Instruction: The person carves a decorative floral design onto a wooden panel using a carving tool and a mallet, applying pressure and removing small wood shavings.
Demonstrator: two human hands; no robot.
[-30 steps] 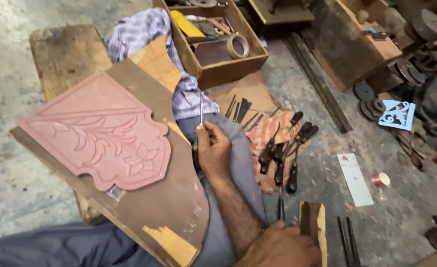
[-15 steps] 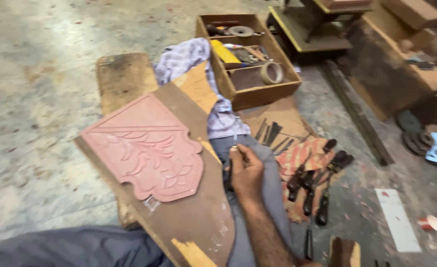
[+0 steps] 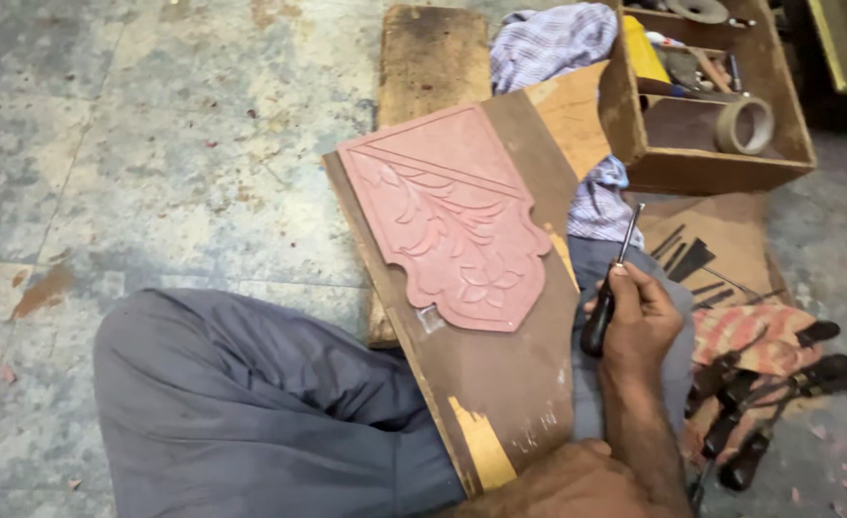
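A pink carved panel with a leaf pattern is fixed on a brown wooden board. The board leans across my lap, over my grey trouser leg. My right hand is closed around a chisel with a black handle and a thin metal shaft. The shaft points up and away, just right of the board's edge and apart from the carving. My left hand is not in view.
A wooden box holding a tape roll and small items stands at the top right. A plaid cloth lies under it. Several dark-handled chisels rest on a striped cloth at right. A wooden block lies behind the board.
The view has swung left and closer, so the box and tools sit further right. My right hand still grips the chisel beside the board, now with the shaft raised clear of my fist.
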